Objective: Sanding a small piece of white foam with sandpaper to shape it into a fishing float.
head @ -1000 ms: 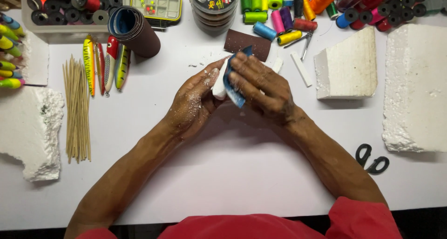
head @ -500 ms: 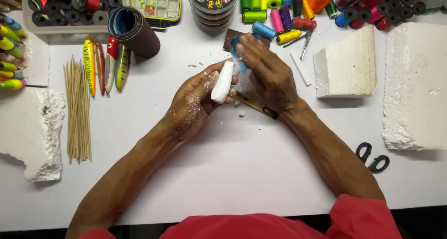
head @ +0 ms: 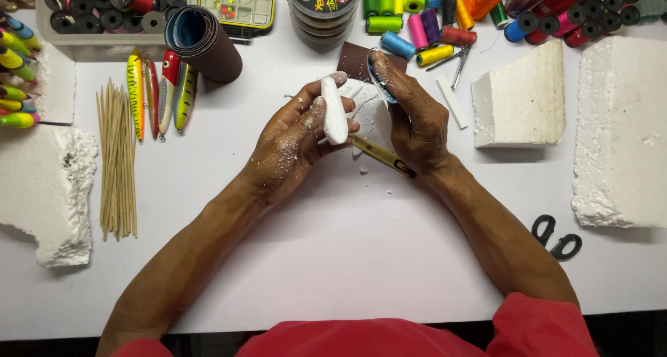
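Head view is showing two hands working over a white table [head: 333, 273]: the left hand [head: 292, 145] is gripping one white, oval foam piece [head: 335, 111], fingers curled shut round its lower half so that it is standing nearly upright above the middle of the table, and the right hand [head: 415, 117] is closing thumb and fingers on one small folded sheet of sandpaper [head: 381, 84], held just right of the foam piece's top and apart from it. One yellow cutter [head: 382, 156] is lying under and between the two wrists, with white crumbs scattered about it. Three rough foam blocks are sitting around: one at the near left [head: 45, 190], one wedge [head: 521, 100] right of the hands, one large slab [head: 618, 131] along the right edge. Four painted fishing lures [head: 161, 89] are lying side by side at the far left, beside one bundle of wooden skewers [head: 117, 159] and one roll of sandpaper [head: 205, 44]. One pair of black scissors [head: 556, 237] is resting at the near right. Along the far edge many thread spools [head: 431, 23] are crowding together, with one small tackle box [head: 237, 4] and one stack of line reels [head: 323, 6]; these are hemming in the far side, while the near half of the table is lying open, crossed only by the forearms.
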